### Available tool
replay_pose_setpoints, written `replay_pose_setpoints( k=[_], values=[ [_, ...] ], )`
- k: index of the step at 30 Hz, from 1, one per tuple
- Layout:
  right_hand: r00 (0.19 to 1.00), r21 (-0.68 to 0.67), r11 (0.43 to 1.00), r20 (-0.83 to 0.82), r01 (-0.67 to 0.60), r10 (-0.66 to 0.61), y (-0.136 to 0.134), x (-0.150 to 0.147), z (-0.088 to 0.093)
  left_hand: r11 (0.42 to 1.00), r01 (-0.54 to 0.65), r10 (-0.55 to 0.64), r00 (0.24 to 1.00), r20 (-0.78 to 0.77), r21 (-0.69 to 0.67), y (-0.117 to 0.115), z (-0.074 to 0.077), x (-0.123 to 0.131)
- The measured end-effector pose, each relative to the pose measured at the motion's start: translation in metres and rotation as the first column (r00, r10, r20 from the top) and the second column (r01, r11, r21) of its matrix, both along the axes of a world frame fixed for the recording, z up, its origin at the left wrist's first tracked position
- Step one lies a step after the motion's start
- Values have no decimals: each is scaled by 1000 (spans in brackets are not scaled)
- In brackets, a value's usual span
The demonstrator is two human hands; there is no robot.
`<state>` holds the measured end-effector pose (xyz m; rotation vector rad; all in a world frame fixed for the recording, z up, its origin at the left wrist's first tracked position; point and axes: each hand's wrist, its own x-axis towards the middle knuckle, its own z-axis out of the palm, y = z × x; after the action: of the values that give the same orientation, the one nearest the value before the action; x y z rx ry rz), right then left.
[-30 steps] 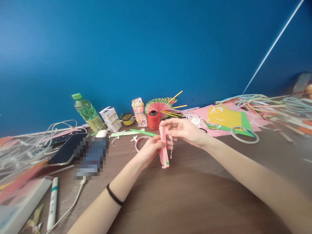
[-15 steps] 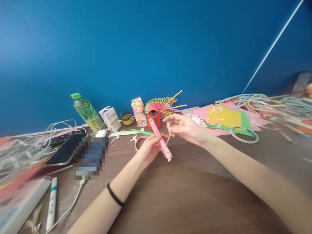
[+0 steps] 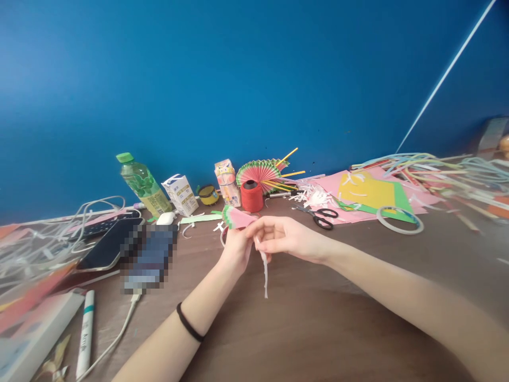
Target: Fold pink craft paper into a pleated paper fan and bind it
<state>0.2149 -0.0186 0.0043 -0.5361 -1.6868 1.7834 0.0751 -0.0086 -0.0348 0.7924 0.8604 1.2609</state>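
My left hand is closed on a folded pink-and-green paper fan, whose pleated edge sticks out above the fingers. Against it, my right hand pinches a thin white strip that looks like tape backing and hangs down below the fingertips. The two hands touch, and part of the fan is hidden behind them. Just beyond stands a red spool of thread. An open pleated fan in the same colours leans behind the spool.
Black-handled scissors lie right of my hands, near white paper scraps. A tape roll rests by coloured paper sheets. Leftward are a green-capped bottle, a small carton, a phone and a marker.
The fan has turned in my left hand, so its pleated end now points up and left. My right hand has moved down and left to meet it, uncovering the scissors; the white strip now dangles.
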Motion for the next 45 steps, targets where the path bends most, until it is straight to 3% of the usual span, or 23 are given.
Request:
replay_pose_setpoints(
  k=[4,9,21,28,32,35,40,45],
  values=[
    [970,71,971,65,229,-234,8,-2,-5,991,25,-33,998,61,129,0,6,2],
    [934,137,929,52,345,-354,19,5,-9,997,65,-72,980,188,46,2,14,0],
    [897,361,855,93,373,-431,24,8,-17,1000,-27,25,985,174,11,6,7,1],
    [806,518,740,150,429,-572,25,7,-20,994,-51,35,986,162,92,1,0,7],
    [748,592,664,147,457,-647,28,9,-22,982,50,-72,991,117,181,-2,-1,8],
    [717,637,625,158,451,-678,33,14,-20,979,136,-155,981,120,148,1,0,3],
    [747,665,659,223,353,-626,40,27,-11,960,279,-271,943,194,-13,7,10,-10],
    [710,735,627,296,258,-639,40,33,-5,921,385,-385,923,9,-52,6,20,-13]
  ],
)
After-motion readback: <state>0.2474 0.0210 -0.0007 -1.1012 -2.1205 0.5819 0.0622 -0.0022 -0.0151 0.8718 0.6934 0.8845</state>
